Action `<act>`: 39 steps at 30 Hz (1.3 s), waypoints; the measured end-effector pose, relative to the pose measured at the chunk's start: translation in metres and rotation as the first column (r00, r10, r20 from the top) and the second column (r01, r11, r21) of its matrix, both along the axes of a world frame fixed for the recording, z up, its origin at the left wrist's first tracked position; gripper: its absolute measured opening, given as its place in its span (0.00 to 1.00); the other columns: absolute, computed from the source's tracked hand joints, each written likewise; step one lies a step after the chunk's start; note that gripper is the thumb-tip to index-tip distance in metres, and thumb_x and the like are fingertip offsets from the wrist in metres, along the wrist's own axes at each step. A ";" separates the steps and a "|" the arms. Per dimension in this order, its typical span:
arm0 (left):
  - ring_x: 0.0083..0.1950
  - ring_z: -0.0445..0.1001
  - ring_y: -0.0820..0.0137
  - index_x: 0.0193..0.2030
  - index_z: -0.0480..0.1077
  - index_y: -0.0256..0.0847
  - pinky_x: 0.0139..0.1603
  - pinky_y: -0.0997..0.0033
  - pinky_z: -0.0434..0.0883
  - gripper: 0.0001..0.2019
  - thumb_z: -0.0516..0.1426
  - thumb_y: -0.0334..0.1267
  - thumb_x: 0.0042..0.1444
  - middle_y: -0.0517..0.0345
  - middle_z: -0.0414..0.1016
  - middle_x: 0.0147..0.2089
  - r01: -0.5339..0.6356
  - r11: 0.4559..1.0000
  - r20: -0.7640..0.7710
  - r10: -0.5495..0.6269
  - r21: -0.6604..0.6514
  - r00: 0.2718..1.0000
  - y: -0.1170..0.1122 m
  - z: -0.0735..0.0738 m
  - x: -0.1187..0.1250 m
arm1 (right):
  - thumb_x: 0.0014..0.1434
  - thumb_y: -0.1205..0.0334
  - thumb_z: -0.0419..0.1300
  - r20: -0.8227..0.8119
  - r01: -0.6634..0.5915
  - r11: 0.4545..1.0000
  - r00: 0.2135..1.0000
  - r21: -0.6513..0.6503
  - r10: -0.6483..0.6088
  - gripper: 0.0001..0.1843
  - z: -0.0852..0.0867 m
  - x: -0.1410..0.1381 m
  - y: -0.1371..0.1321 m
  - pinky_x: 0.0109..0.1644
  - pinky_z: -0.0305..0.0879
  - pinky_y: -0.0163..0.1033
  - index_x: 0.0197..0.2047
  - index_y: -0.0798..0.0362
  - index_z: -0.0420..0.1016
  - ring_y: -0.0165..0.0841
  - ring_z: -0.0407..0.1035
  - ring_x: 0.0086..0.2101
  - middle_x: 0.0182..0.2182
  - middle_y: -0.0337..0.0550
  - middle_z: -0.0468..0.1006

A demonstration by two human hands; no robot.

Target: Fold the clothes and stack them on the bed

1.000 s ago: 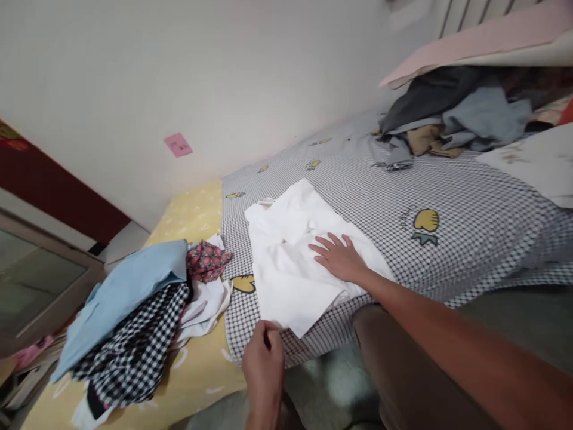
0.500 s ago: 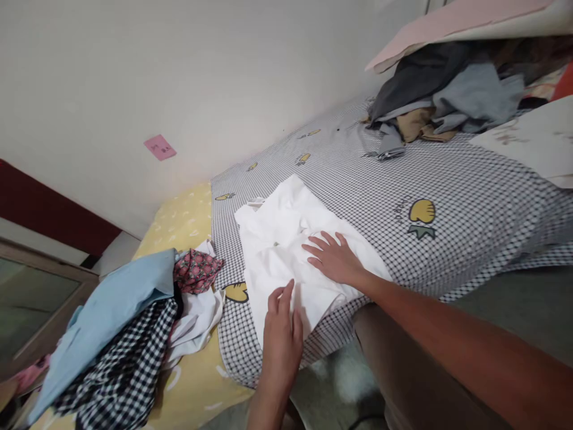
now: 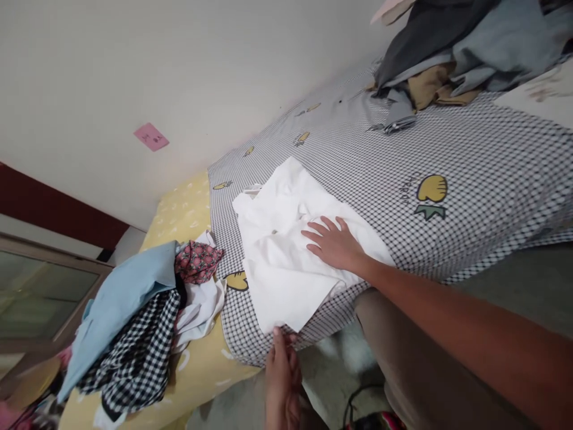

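A white shirt [image 3: 286,209] lies partly folded on the checked bedsheet near the bed's front edge. My right hand [image 3: 335,242] rests flat on its right side with the fingers spread. At the shirt's lower corner, my left hand [image 3: 282,370] has its thumb and fingers pinched on the hem, just over the bed's edge. Some of the left fingers are hidden behind the thumb side. A small dark mark [image 3: 274,232] shows in the middle of the shirt.
On the yellow sheet [image 3: 179,200] to the left lies a pile with a light blue garment [image 3: 129,286] and a black-and-white checked garment [image 3: 134,352]. Grey, dark and tan clothes [image 3: 447,60] are heaped at the back right. A pink note [image 3: 151,137] is on the wall.
My left hand has moved down from above the shirt to its lower edge and closed on the hem. The lower part looks flatter. My right hand stays put; the view has shifted slightly.
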State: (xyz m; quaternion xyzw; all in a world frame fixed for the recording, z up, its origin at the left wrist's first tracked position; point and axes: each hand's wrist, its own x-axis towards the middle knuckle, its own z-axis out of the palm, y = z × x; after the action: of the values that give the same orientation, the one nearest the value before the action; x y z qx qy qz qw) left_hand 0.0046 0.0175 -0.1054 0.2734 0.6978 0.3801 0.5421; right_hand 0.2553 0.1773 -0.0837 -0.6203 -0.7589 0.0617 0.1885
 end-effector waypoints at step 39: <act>0.80 0.37 0.45 0.75 0.49 0.62 0.72 0.23 0.38 0.28 0.42 0.55 0.70 0.54 0.40 0.81 0.546 0.814 -0.963 -0.265 -0.197 0.048 0.169 0.040 0.074 | 0.69 0.63 0.51 -0.162 0.018 0.999 0.987 0.037 -0.011 0.20 0.007 0.001 0.008 0.71 0.44 0.67 0.57 0.43 0.79 0.49 0.56 0.68 0.66 0.42 0.70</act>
State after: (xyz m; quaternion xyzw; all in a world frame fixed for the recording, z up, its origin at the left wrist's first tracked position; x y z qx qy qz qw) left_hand 0.0789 0.1866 -0.0656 0.6929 0.7202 0.0242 0.0260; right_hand 0.2568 0.1857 -0.0767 -0.6150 -0.7376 0.0958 0.2620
